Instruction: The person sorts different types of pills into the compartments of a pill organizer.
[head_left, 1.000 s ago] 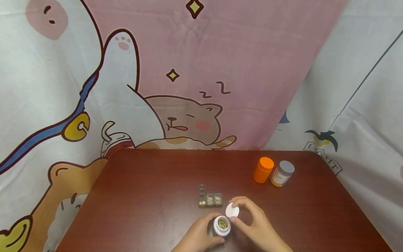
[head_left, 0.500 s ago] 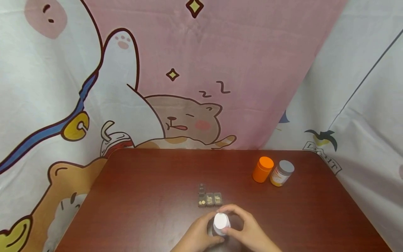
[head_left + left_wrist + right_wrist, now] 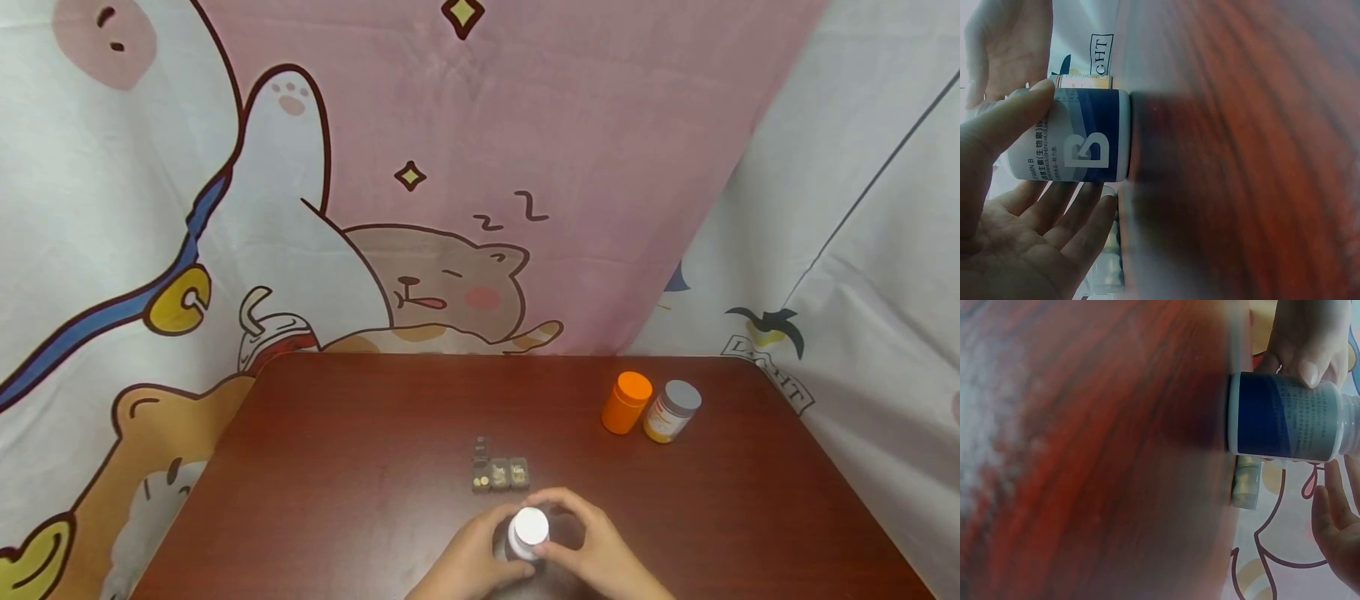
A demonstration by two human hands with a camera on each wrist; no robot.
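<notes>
A white vitamin B bottle [image 3: 517, 550] with a blue label stands upright on the table near its front edge. My left hand [image 3: 474, 557] grips its body, with the thumb on one side and the fingers on the other, as the left wrist view shows on the bottle [image 3: 1088, 134]. Over the mouth sits a white cap [image 3: 532, 525], which the thumb and fingers of my right hand [image 3: 596, 546] hold by its rim. In the right wrist view, part of the clear threaded neck [image 3: 1349, 425] shows beyond the bottle's shoulder.
Just behind the hands lies a small pill organizer [image 3: 501, 475], its left compartment lid flipped up and tablets inside. An orange bottle [image 3: 626, 404] and a grey-capped jar [image 3: 672, 412] stand at the back right of the brown table [image 3: 360, 433]. A printed cloth hangs behind.
A second ago the cap was held beside the bottle, with the tablets inside showing. My right hand has brought it left onto the mouth, covering them. The left hand keeps its grip.
</notes>
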